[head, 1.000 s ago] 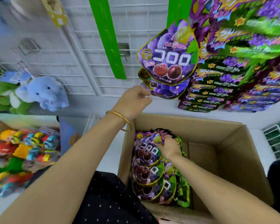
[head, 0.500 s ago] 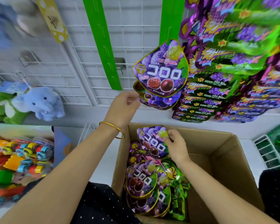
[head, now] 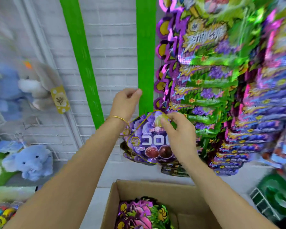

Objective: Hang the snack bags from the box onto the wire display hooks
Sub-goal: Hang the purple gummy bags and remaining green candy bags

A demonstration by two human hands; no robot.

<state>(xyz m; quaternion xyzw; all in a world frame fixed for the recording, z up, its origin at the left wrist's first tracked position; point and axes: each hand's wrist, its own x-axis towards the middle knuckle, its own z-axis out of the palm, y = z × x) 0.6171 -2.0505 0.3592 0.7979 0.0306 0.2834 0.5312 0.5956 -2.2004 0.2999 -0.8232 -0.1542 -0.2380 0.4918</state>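
My right hand (head: 178, 134) pinches the top of a purple grape snack bag (head: 149, 142) and holds it up against the white wire grid (head: 112, 63). More purple bags hang just behind and below it. My left hand (head: 125, 101) is raised above and to the left of the bag, fingers loosely curled at the edge of a green strip (head: 145, 63); whether it grips a hook is hidden. The open cardboard box (head: 180, 192) sits below, with several purple and green snack bags (head: 139, 214) inside.
Dense rows of green and purple snack packs (head: 221, 96) hang to the right. A second green strip (head: 81, 60) slants across the grid. Blue (head: 30, 162) and grey (head: 38, 83) plush elephants hang at left. A green wire basket (head: 274, 199) stands at lower right.
My right hand lifted a purple bag out of the box up to the grid. My left hand rose to the green strip. The view tilted upward.
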